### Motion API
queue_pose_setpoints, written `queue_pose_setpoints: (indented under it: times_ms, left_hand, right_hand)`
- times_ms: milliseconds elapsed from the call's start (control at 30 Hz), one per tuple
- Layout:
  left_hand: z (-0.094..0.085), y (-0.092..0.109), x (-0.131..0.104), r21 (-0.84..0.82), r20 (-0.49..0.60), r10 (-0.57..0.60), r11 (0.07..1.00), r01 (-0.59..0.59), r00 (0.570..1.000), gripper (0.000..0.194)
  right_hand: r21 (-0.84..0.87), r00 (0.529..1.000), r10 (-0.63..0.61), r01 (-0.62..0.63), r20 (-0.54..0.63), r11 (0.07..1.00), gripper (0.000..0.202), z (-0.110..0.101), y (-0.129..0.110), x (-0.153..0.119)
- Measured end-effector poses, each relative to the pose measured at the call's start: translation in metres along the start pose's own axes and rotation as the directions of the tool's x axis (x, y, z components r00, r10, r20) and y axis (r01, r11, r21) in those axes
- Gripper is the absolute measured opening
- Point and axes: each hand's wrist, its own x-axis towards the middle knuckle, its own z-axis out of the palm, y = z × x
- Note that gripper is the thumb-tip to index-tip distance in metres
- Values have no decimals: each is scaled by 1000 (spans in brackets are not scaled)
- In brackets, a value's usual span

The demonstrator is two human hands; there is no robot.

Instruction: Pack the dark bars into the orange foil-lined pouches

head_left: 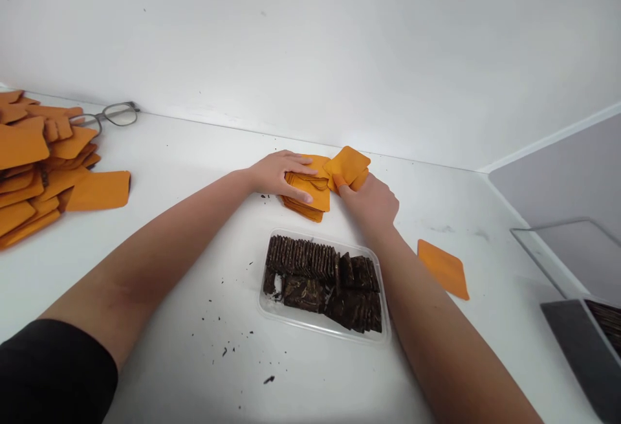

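Note:
My left hand (281, 173) rests with spread fingers on a stack of orange paper packets (310, 197) near the wall. Just right of the stack, my right hand (371, 200) pinches a few orange packets (347, 165) between thumb and fingers, fanned out and touching the stack's edge. Nearer to me, between my forearms, a clear plastic tub (320, 329) holds rows of thin dark brown squares (303, 257). Part of the tub's lower row shows bare bottom and a white patch.
A large heap of orange packets (29, 171) lies at the far left, with eyeglasses (120, 114) behind it. One orange packet (443, 268) lies right of my right forearm. Dark crumbs dot the white table (194, 359). A grey object (577, 346) stands at the right edge.

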Motion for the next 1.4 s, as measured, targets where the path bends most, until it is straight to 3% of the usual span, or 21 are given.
queue_pose_setpoints:
  times_ms: [100, 200, 333, 400, 500, 600, 667, 833, 1133, 1300, 1400]
  left_hand:
    - [-1, 1, -5, 17, 42, 15, 1000, -16, 999, 83]
    - [-2, 3, -13, 44, 77, 25, 999, -28, 997, 104]
    - [1, 8, -23, 75, 82, 26, 997, -32, 996, 123]
    - [5, 12, -28, 84, 68, 45, 995, -51, 997, 120]
    - [10, 18, -35, 97, 54, 100, 990, -105, 993, 101]
    - [15, 24, -42, 113, 46, 150, 982, -154, 988, 85]
    - [17, 27, -44, 117, 36, 177, 977, -180, 984, 87]
    - [22, 30, -40, 116, -79, 192, 976, -182, 978, 116]
    - [13, 21, -34, 139, -185, 254, 963, -230, 950, 69]
    - [16, 17, -27, 125, -254, 296, 954, -272, 921, 62]
    - [18, 21, -25, 126, -333, 286, 958, -258, 899, 50]
  right_hand:
    - [0, 998, -29, 29, -62, 1000, 50, 2, 4, -3]
    - [16, 985, -70, 73, -160, 997, 67, 6, 9, -4]
    - [17, 949, -200, 210, -243, 978, 87, 11, 11, -5]
    - [13, 925, -303, 314, -228, 949, 77, 13, 11, -4]
    - [12, 877, -450, 458, -168, 889, 51, 16, 10, -3]
    - [6, 840, -530, 534, -114, 845, 39, 18, 11, -2]
    - [-2, 824, -559, 561, -94, 828, 37, 17, 12, -2]
    - [-15, 794, -606, 607, -47, 795, 37, 13, 10, -7]
    - [34, 781, -625, 625, 2, 780, 33, 10, 1, -15]
    - [118, 792, -610, 608, -23, 785, 32, 14, 1, -15]
    - [206, 758, -652, 641, -22, 739, 31, 16, -1, -19]
